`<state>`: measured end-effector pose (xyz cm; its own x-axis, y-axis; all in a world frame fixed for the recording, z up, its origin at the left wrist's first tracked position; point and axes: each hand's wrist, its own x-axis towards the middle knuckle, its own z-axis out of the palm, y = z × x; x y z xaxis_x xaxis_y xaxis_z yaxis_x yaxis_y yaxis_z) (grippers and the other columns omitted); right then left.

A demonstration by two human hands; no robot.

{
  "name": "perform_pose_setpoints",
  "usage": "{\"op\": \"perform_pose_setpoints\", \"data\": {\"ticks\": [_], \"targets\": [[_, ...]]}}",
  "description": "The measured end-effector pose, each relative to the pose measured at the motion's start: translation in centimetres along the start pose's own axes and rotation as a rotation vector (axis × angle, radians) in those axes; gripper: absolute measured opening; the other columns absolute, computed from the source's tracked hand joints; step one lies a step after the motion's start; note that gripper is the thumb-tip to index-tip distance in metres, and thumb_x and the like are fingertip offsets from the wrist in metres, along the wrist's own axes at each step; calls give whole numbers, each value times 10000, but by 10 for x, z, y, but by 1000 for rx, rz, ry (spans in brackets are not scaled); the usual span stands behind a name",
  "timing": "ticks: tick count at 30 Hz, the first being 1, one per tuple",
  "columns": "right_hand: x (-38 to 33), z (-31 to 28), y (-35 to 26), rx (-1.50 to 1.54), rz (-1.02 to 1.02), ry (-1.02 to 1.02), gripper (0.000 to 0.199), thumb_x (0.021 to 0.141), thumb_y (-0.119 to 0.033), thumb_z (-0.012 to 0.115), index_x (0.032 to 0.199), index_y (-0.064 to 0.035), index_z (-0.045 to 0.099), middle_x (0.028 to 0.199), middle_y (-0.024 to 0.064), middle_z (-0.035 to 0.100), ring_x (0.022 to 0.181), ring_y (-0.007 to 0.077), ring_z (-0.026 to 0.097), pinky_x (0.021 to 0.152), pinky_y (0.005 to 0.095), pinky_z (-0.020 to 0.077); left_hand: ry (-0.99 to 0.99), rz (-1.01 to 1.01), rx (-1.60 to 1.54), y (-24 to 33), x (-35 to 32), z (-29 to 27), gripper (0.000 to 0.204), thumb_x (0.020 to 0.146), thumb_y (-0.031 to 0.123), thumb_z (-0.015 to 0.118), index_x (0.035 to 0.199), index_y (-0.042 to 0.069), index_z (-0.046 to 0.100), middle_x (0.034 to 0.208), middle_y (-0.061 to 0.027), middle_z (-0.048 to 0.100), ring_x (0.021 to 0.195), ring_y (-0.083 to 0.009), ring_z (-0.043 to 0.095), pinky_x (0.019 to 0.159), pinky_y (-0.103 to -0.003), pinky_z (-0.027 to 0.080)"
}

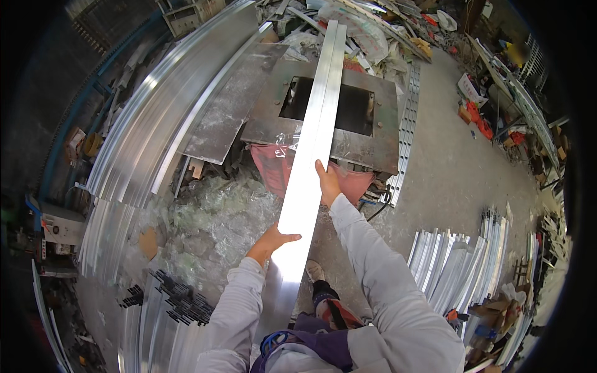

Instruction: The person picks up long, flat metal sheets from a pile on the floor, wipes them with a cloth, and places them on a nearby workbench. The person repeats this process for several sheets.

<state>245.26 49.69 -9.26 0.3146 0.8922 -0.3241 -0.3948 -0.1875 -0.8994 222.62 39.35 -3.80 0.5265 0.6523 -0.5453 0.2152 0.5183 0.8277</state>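
Long shiny metal strip (309, 149) held in both hands, running from near the body away over a grey metal table (385, 130) with a dark rectangular opening (357, 109) in its top. Left hand (268, 244) closed on the strip's left edge, thumb laid over the bright top face, fingers hidden underneath. Right hand (328, 184) farther along, clamped on the right edge, fingers curled against the side, thumb out of sight. Both arms in light grey sleeves (379, 261), coming up from the lower edge. Far end of the strip lying across the table and past the opening, toward a heap of scrap and plastic sheeting (360, 28). Red cloth (273, 168) hanging from the near side of the table, just under the strip. Flat grey sheet of metal (233, 102) lying beside the table on the left. Big stack of curved-looking silver profiles (149, 133) farther left. Crumpled clear plastic film (211, 217) on the floor below the left hand. Bundle of shorter silver profiles (463, 261) on the concrete floor (460, 180) to the right, well apart from the strip. One shoe (315, 271) visible beneath the strip near the body.
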Motion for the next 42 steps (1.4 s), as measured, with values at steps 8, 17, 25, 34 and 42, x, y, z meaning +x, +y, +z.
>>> {"op": "perform_pose_setpoints", "data": {"ticks": [8,17,25,34,42], "targets": [[-42,14,35,-627,-377,164,572,924,-291,634,1324,66,432,1279,232,531,1162,332,528,963,424,429,140,-4,93,-37,-38,-10,729,734,207,833,1341,-3,488,1243,-127,605,1131,-230,562,980,-336,429],[-210,68,28,-1406,-991,-393,567,918,-353,592,1417,-131,440,1512,104,361,1421,319,277,1158,509,213,118,-159,33,-160,-211,-8,672,739,228,832,1302,10,537,1169,-90,647,1063,-192,595,937,-331,463],[-252,84,54,-1403,-1052,-346,458,929,-309,570,1349,-133,524,1494,82,399,1410,302,305,1137,518,241,289,-101,258,-174,-261,-9,682,709,252,853,1268,-1,556,1103,-99,672,1012,-188,617,900,-320,480],[-158,62,18,-1442,-1109,-244,456,931,-286,555,1343,-95,516,1447,101,445,1393,301,330,1126,507,258,212,-4,120,-131,-154,-12,756,695,331,853,1280,-29,537,1164,-162,654,1070,-249,618,939,-329,463],[11,41,-55,-1584,-1103,-136,427,977,-288,467,1360,-105,506,1463,79,439,1396,281,333,1141,469,252,202,65,193,-21,12,-15,759,700,341,851,1280,-30,531,1182,-156,646,1080,-236,610,937,-333,461]]}}
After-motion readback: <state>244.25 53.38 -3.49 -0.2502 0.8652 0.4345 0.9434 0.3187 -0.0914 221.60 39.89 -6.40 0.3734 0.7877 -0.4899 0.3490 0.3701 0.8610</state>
